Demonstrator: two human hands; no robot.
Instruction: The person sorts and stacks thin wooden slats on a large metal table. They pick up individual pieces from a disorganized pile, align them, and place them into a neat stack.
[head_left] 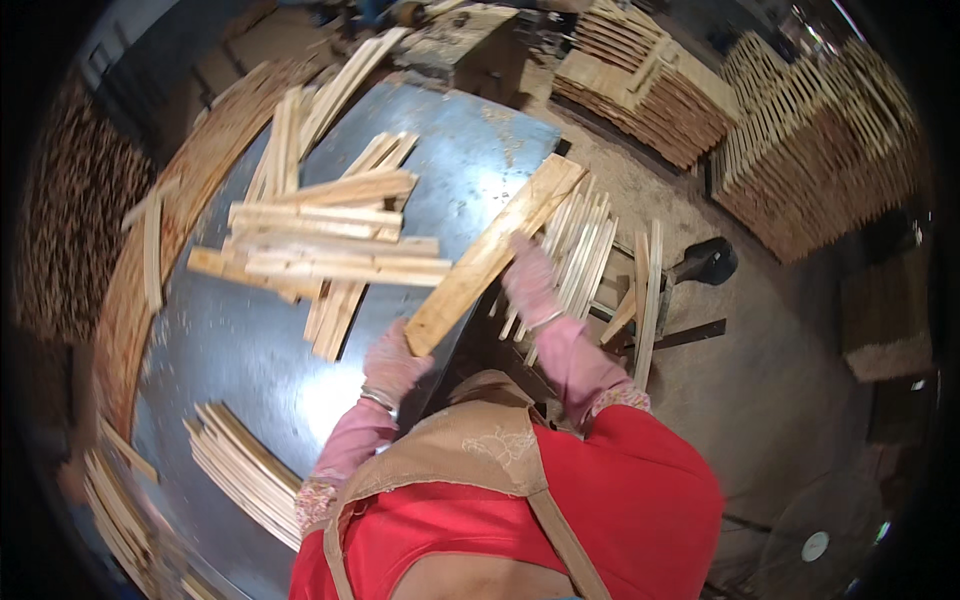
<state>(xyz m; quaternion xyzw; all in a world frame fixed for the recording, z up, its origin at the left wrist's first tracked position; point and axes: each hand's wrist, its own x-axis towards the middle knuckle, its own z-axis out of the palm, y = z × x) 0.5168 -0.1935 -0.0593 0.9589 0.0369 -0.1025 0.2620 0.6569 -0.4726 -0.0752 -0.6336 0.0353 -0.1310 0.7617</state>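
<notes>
A long, flat wooden board [490, 255] slants over the right edge of the metal-topped table [290, 375], its far end up and to the right. My left hand [393, 360] grips the board's near end, with the fingers closed around its corner. My right hand [530, 280], blurred by motion, is closed at the board's right edge, about midway along; its fingertips are partly hidden. Left of the board, several loose wooden strips [340, 265] lie crossed in a heap. Below my right hand's side of the board is a bundle of narrow strips [583, 250].
Curved strips [240, 465] are stacked at the table's near left. A long bent board [180, 200] borders the left side. Tall wood stacks [650, 95] stand beyond the table at right. A black seat-like object [708, 262] and a round fan-like guard [815, 546] are at right.
</notes>
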